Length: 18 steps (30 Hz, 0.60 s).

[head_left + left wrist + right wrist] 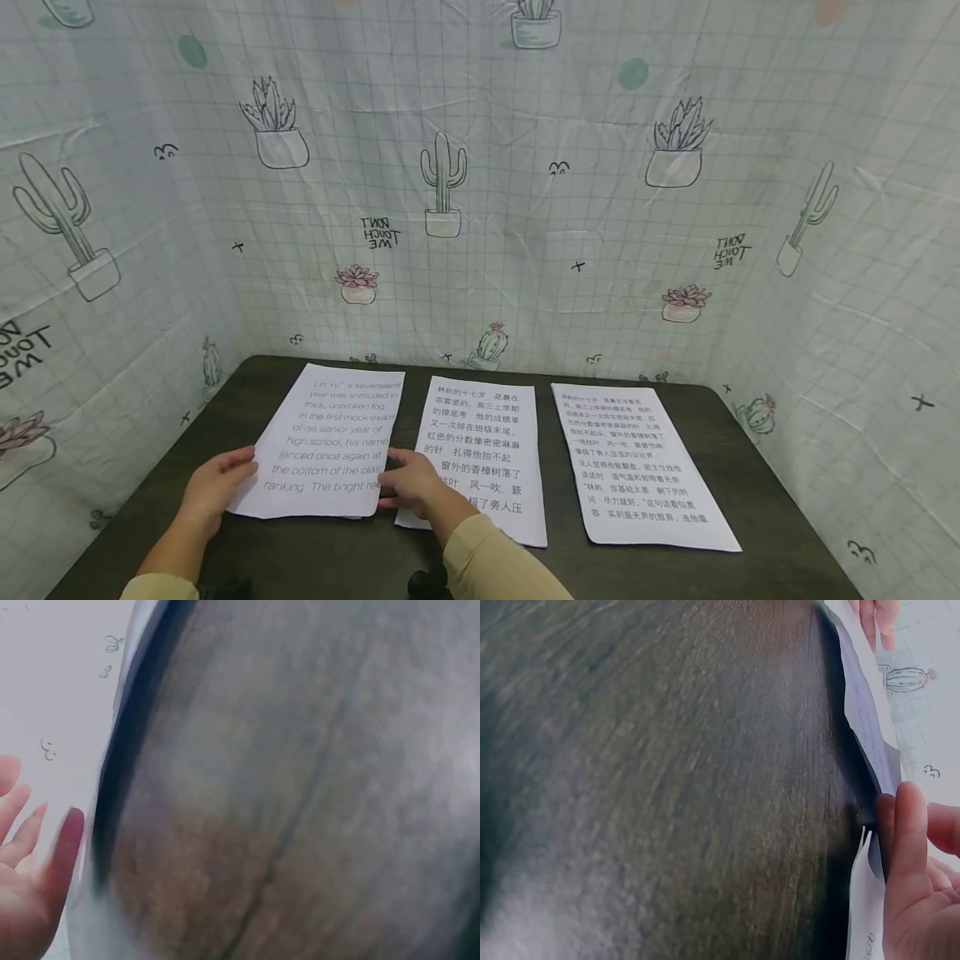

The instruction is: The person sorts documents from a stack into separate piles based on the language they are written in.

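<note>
On the left of the table lies a stack of white sheets with large English print [330, 442]. My left hand [213, 487] is at its left edge, fingertips right at the paper. At the opposite edge, my right hand [412, 483] touches the paper with its fingers, and its forearm crosses the lower part of the middle Chinese-printed sheets [480, 450]. The left wrist view shows the left hand's fingers [67, 832] extended. In the right wrist view, extended fingers [907, 832] meet the edge of the stack, whose lower sheets sit unevenly.
A third set of Chinese-printed sheets [637, 467] lies on the right of the dark wooden table [757, 483]. Behind and at both sides hangs a pale curtain [480, 275] with cactus drawings. A small black object [427, 583] shows at the front edge.
</note>
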Available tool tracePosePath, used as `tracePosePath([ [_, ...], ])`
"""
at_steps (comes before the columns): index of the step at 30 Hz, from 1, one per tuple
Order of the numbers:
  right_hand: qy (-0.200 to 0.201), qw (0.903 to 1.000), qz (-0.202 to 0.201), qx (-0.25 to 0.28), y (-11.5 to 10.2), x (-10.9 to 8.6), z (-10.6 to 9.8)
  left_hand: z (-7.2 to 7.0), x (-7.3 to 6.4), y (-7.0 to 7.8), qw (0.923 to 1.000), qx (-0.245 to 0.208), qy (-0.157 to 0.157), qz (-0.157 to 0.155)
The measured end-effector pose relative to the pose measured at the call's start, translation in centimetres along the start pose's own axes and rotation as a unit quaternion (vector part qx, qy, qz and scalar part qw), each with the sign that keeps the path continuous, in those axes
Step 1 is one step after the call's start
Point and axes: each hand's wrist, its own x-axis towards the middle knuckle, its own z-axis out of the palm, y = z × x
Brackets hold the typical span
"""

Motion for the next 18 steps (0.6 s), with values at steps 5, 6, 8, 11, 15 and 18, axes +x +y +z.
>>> tracePosePath([
  [5,0.01,0.9999,-0.003,-0.007,-0.2,-0.2,-0.2,0.0,-0.4,0.6,0.9999,0.003,0.001,0.01],
  [6,0.015,0.9998,-0.005,-0.009,-0.2,-0.3,-0.3,0.0,-0.5,0.7,0.9999,0.005,0.001,0.014],
  [8,0.027,0.9995,-0.01,-0.015,-0.3,-0.3,-0.5,0.1,-0.7,0.9,0.9997,0.011,0.001,0.02],
  [11,0.042,0.9986,-0.02,-0.027,-0.2,-0.2,-0.9,0.1,-1.1,1.4,0.9993,0.019,-0.002,0.032],
  [15,0.042,0.9979,-0.03,-0.039,-0.1,-0.1,-1.7,0.5,-1.6,2.1,0.9993,0.014,-0.019,0.031],
  [18,0.032,0.9981,-0.034,-0.039,-0.1,-0.3,-2.3,1.0,-2.0,2.5,0.9985,-0.005,-0.045,0.031],
])
